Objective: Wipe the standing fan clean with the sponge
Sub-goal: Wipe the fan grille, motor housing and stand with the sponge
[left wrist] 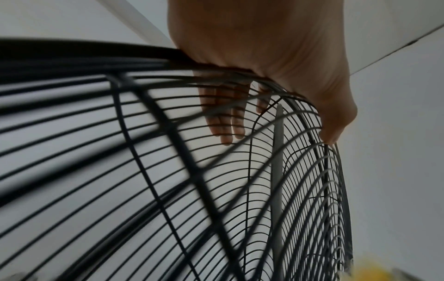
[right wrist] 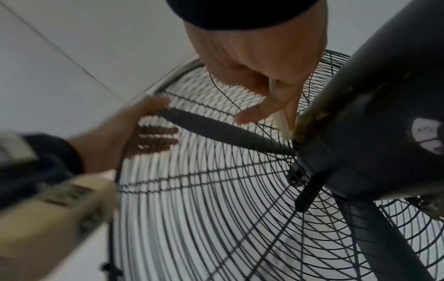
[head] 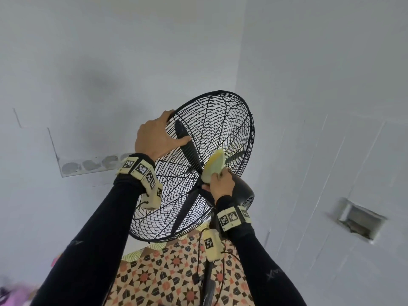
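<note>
The black standing fan's wire cage (head: 220,120) faces away from me, with the blades inside it and the motor housing (head: 242,191) at its back. My left hand (head: 159,135) grips the cage rim at its upper left. In the left wrist view its fingers (left wrist: 228,117) hook over the front wires and the thumb presses the rear grille. My right hand (head: 221,184) holds a yellow sponge (head: 215,165) against the rear grille, just above the motor housing (right wrist: 384,114). Most of the sponge is hidden behind my right hand (right wrist: 259,76) in the right wrist view.
The fan pole (head: 208,281) and a black cable run down to a patterned tile floor (head: 167,279). Pale walls meet in a corner behind the fan. A recessed box (head: 359,219) sits in the right wall, a patched strip (head: 92,164) in the left.
</note>
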Demonstrator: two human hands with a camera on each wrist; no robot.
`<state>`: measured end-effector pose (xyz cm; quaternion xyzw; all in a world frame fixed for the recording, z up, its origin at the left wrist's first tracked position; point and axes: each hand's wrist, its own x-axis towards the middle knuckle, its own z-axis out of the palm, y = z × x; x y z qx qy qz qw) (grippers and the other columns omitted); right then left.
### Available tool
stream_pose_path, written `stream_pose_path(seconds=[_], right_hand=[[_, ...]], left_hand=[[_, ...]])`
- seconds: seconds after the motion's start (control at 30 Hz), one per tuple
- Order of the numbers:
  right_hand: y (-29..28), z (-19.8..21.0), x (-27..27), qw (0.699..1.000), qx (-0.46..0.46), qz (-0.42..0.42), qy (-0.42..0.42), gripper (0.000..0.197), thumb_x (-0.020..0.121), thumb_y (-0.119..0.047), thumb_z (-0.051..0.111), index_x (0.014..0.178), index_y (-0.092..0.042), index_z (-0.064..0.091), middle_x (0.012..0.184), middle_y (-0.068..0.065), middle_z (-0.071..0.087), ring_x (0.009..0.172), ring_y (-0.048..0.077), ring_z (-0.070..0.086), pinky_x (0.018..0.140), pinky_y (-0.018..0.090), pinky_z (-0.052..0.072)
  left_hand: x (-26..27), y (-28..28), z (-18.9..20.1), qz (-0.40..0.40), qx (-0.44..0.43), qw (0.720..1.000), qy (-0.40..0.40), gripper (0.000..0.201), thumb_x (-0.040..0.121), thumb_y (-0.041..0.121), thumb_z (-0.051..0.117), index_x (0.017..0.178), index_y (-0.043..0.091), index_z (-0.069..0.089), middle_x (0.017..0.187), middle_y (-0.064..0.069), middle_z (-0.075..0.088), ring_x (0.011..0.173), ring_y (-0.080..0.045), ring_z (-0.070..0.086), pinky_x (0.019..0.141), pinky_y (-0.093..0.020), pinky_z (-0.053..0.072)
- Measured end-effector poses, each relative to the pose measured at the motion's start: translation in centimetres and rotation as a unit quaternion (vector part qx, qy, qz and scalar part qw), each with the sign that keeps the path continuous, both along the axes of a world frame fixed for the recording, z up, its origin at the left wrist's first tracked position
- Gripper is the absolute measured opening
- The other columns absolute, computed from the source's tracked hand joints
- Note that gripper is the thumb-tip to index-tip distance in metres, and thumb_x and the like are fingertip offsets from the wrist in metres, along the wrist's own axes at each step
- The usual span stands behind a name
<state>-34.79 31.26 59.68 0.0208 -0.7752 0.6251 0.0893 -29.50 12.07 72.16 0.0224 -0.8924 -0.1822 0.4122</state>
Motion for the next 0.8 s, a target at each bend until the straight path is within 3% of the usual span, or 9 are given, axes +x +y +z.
stream_pose_path(seconds=[0.07, 0.13, 0.23, 0.3, 0.4, 0.53, 0.63, 0.73, 0.8], right_hand=[[0.8, -0.9, -0.1, 0.998, 0.049, 0.038, 0.008, 0.029, 0.098, -0.014, 0.051, 0.126, -0.012, 0.056, 0.118, 0.013, 0.063, 0.093, 0.034, 0.07, 0.08, 0.047, 0.062], [1.7, 0.0, 0.9, 0.996, 0.073, 0.007, 0.048, 0.024, 0.095, -0.018, 0.054, 0.115, -0.007, 0.062, 0.112, 0.015, 0.066, 0.099, 0.034, 0.066, 0.087, 0.044, 0.057], [2.6, 3.8, 3.8, 0.979, 0.025, -0.096, 0.18, 0.023, 0.094, -0.011, 0.065, 0.116, -0.007, 0.06, 0.097, 0.004, 0.065, 0.079, 0.013, 0.063, 0.075, 0.009, 0.045], [2.8, 7.4, 6.1, 0.958, -0.052, -0.09, 0.269, 0.029, 0.089, -0.01, 0.074, 0.115, -0.014, 0.061, 0.094, -0.001, 0.068, 0.075, -0.007, 0.062, 0.065, -0.002, 0.042], [1.9, 11.8, 7.7, 0.924, -0.047, -0.042, 0.377, 0.023, 0.088, -0.012, 0.078, 0.109, -0.015, 0.07, 0.095, -0.005, 0.073, 0.076, -0.001, 0.07, 0.067, 0.004, 0.051], [-0.6, 16.4, 7.6, 0.889, 0.048, 0.021, 0.455, 0.023, 0.089, -0.012, 0.075, 0.112, -0.013, 0.071, 0.094, -0.005, 0.075, 0.078, 0.003, 0.07, 0.071, 0.013, 0.056], [-1.9, 18.6, 6.6, 0.864, 0.146, 0.041, 0.48, 0.035, 0.089, -0.014, 0.073, 0.12, -0.015, 0.058, 0.094, -0.003, 0.073, 0.074, 0.007, 0.067, 0.07, 0.011, 0.05], [-3.0, 19.7, 5.4, 0.855, 0.224, 0.071, 0.462, 0.025, 0.095, -0.025, 0.067, 0.117, -0.011, 0.066, 0.09, 0.0, 0.072, 0.071, 0.012, 0.065, 0.07, 0.019, 0.051], [-3.2, 19.5, 5.2, 0.84, 0.272, 0.097, 0.458, 0.031, 0.102, -0.031, 0.058, 0.117, -0.006, 0.069, 0.086, 0.003, 0.07, 0.068, 0.015, 0.061, 0.064, 0.022, 0.046]], left_hand=[[0.2, -0.6, -0.2, 0.005, 0.001, 1.0, 0.002, 0.096, 0.072, 0.077, 0.075, 0.148, 0.025, 0.047, 0.121, -0.003, 0.073, 0.1, -0.029, 0.071, 0.098, -0.044, 0.052], [0.3, -0.8, -0.6, 0.003, 0.004, 1.0, 0.001, 0.097, 0.071, 0.078, 0.075, 0.148, 0.027, 0.046, 0.123, -0.001, 0.072, 0.101, -0.027, 0.071, 0.097, -0.045, 0.054], [0.3, -0.2, -0.6, -0.011, 0.009, 1.0, -0.016, 0.098, 0.071, 0.074, 0.078, 0.15, 0.027, 0.042, 0.128, 0.0, 0.07, 0.108, -0.027, 0.068, 0.101, -0.044, 0.05], [0.1, -0.1, -0.5, -0.013, 0.016, 0.999, -0.025, 0.097, 0.073, 0.07, 0.08, 0.151, 0.026, 0.042, 0.131, 0.0, 0.069, 0.113, -0.026, 0.067, 0.102, -0.041, 0.045], [0.0, -0.7, -0.6, -0.011, 0.023, 0.999, -0.026, 0.099, 0.071, 0.075, 0.078, 0.151, 0.029, 0.04, 0.13, 0.001, 0.069, 0.113, -0.026, 0.067, 0.099, -0.041, 0.048], [0.0, -0.6, -0.9, -0.001, 0.019, 1.0, -0.025, 0.1, 0.071, 0.078, 0.075, 0.151, 0.03, 0.039, 0.134, -0.002, 0.067, 0.116, -0.028, 0.066, 0.098, -0.04, 0.05], [0.0, -0.3, -0.8, -0.005, 0.027, 0.999, -0.025, 0.095, 0.072, 0.075, 0.077, 0.148, 0.028, 0.042, 0.133, -0.002, 0.067, 0.116, -0.028, 0.065, 0.095, -0.038, 0.049], [-0.1, -0.6, -0.9, 0.0, 0.03, 0.999, -0.022, 0.093, 0.071, 0.077, 0.076, 0.144, 0.028, 0.045, 0.128, -0.001, 0.069, 0.112, -0.028, 0.067, 0.092, -0.038, 0.049], [-0.2, -0.7, -1.0, 0.006, 0.024, 0.999, -0.021, 0.092, 0.072, 0.076, 0.076, 0.143, 0.025, 0.046, 0.126, -0.002, 0.07, 0.11, -0.028, 0.067, 0.091, -0.039, 0.049]])
